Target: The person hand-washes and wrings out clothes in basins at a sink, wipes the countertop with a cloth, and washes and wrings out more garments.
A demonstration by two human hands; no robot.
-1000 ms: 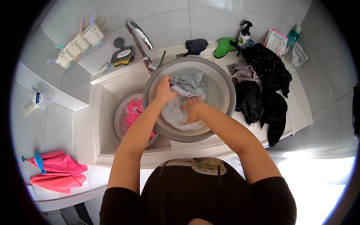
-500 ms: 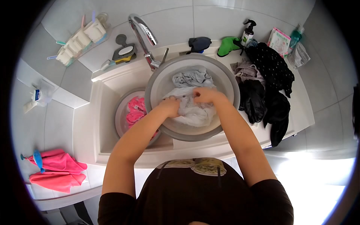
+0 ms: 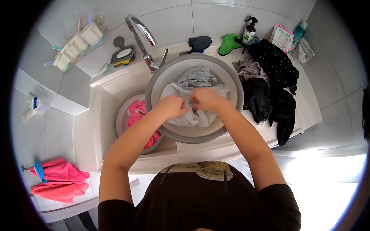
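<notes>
A large grey-rimmed basin (image 3: 153, 90) holds a wet white cloth (image 3: 192, 118) and, behind it, a light grey cloth (image 3: 197, 77). My left hand (image 3: 172, 106) grips the white cloth on its left side, fingers bent into the fabric. Close beside it, my right hand (image 3: 207, 99) has its fingers closed on the middle of the same cloth. Both sets of fingertips are partly hidden in the folds. The white cloth spreads to either side of my hands. To the left and lower, pink clothes (image 3: 135, 111) lie in a smaller basin (image 3: 120, 115) inside the sink.
A chrome faucet (image 3: 143, 38) stands behind the basins. Black clothes (image 3: 257, 100), a dotted black garment (image 3: 274, 63), a green glove-like item (image 3: 230, 44) and a spray bottle (image 3: 249, 31) occupy the right side. Pink towels (image 3: 61, 170) hang at the left.
My hands have moved closer together over the white cloth, which is spread wider across the basin. The light grey cloth lies bunched behind it.
</notes>
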